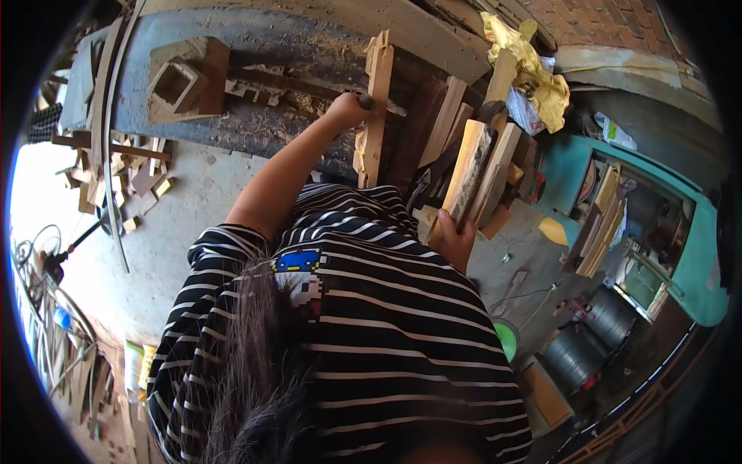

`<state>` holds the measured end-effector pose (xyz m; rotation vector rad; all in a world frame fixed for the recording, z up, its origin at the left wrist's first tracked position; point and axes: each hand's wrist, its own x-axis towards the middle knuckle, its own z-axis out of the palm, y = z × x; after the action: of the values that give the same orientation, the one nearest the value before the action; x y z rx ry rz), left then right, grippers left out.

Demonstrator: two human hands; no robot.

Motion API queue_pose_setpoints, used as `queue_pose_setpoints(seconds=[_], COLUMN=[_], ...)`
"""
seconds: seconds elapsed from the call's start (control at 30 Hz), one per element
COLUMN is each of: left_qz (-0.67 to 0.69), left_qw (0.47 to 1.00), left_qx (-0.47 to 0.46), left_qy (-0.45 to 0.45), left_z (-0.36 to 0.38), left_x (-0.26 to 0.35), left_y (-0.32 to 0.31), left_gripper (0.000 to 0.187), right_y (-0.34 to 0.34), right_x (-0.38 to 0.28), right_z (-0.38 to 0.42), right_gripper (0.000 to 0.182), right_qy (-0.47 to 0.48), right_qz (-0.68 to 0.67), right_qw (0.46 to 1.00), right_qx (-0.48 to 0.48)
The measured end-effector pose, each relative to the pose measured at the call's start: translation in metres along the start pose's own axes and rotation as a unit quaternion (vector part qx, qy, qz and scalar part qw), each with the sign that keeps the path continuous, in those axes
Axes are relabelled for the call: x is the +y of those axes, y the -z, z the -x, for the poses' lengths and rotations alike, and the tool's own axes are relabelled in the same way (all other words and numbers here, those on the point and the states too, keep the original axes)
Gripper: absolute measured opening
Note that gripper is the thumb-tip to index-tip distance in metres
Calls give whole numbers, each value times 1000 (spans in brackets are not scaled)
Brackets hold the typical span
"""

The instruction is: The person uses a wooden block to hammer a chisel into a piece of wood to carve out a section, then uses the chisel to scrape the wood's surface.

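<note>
My left hand (348, 114) is closed around a dark rounded knob (365, 101) at the side of an upright-looking wooden strip (377, 93). The strip lies across the dark, dusty machine bed, and its ends look rough and splintered. Lower to the right, my right hand (456, 241) grips the near end of a pale wooden piece (466, 170) with a dark, bark-like edge. Other wooden pieces (495, 174) lie right beside that one. Part of my right palm is hidden under the wood and my striped shirt.
A wooden block with a square opening (176, 83) sits on the bench's left. Offcuts (139, 174) are heaped on the floor. At right stand a teal machine frame (699, 263) holding wooden strips, dark motors (576, 352) and a green basin (506, 340). A yellow sack (533, 69) lies beyond.
</note>
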<state>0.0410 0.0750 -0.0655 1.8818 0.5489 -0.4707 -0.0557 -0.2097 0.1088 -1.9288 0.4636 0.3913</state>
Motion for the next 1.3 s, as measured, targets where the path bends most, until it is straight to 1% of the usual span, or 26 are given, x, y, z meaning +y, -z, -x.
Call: queue_pose_setpoints(seconds=[0.03,0.07,0.1,0.17,0.2,0.23,0.27,0.3,0.37,0.5,0.63,0.73,0.8,0.83,0.9,0.93,1.03,1.17,1.2,1.27,1.3], left_qz=[8,-14,-19,-58,-78,-97,-132,-140,-183,-226,-253,-259,-225,-230,-201,-184,-186,-208,-195,-183,-187], left_qw=[1000,998,998,996,995,994,987,986,972,961,956,955,968,967,977,982,982,977,979,981,980], left_qx=[-10,-45,-47,-36,-13,10,29,25,50,29,28,36,44,42,14,-7,-24,-26,-19,-19,-3], left_qy=[23,36,33,56,57,58,84,83,141,157,145,136,104,104,70,48,21,41,50,55,68], left_z=[0,-11,-11,-7,-1,5,9,12,18,12,6,1,-4,-10,-18,-20,-23,-22,-20,-16,-15], left_x=[3,-4,0,8,14,22,31,41,53,40,29,19,8,2,-11,-17,-20,-9,-7,-3,-1], left_y=[3,2,3,-1,-4,-9,-15,-19,-25,-33,-44,-50,-47,-45,-37,-32,-27,-28,-28,-30,-32], left_gripper=[51,60,60,56,54,52,50,50,48,44,43,43,44,44,45,46,46,44,43,42,42], right_y=[2,4,3,1,1,1,0,-1,-4,5,10,11,11,10,9,7,0,-11,-14,-22,-27], right_x=[4,8,8,8,7,6,5,3,3,21,34,37,37,38,38,37,39,46,46,46,46], right_z=[0,0,1,5,7,8,9,10,12,15,22,28,31,32,33,33,32,38,42,53,59], right_gripper=[39,39,39,39,39,40,41,41,42,45,45,45,46,46,46,46,44,42,42,41,41], right_qy=[-2,-4,-5,-2,-5,-4,-3,-8,-1,-19,-32,-53,-85,-89,-105,-110,-113,-91,-83,-99,-111], right_qz=[26,52,47,5,-2,13,28,22,6,52,27,-12,-39,-42,-6,-10,9,-11,-23,-19,-15], right_qw=[1000,998,999,999,999,999,999,999,999,997,998,995,990,989,988,987,985,987,987,984,982], right_qx=[10,20,23,33,36,39,41,45,51,45,53,81,108,110,116,118,127,134,136,146,149])
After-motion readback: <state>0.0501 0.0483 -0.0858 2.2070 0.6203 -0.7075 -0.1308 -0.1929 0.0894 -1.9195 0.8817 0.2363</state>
